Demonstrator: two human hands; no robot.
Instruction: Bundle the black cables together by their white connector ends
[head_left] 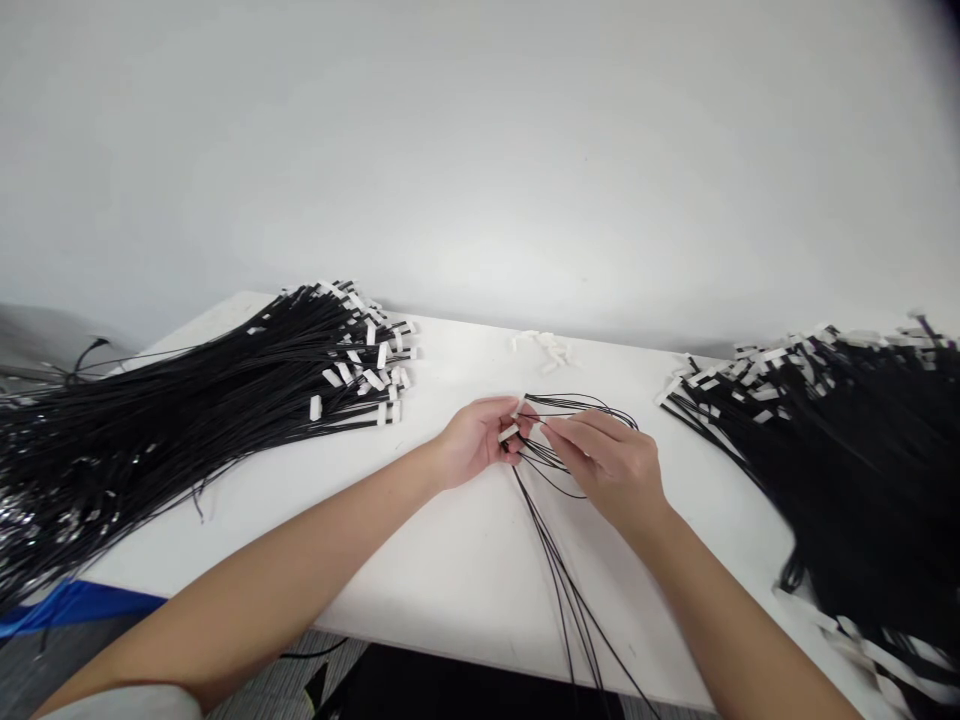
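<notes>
My left hand [474, 440] is closed in a pinch on a small white connector [508, 433] at the middle of the white table [450, 560]. My right hand [611, 462] is closed too, its fingertips pinching thin black wires [570, 405] right beside that connector. The wires loop behind my right hand, then run toward me and hang over the table's front edge [570, 600].
A large bundle of black wires with white connectors [225, 400] lies on the left of the table. A similar pile [840, 440] covers the right side. A few loose white connectors [544, 347] lie at the back near the wall. Blue tape [67, 605] shows at lower left.
</notes>
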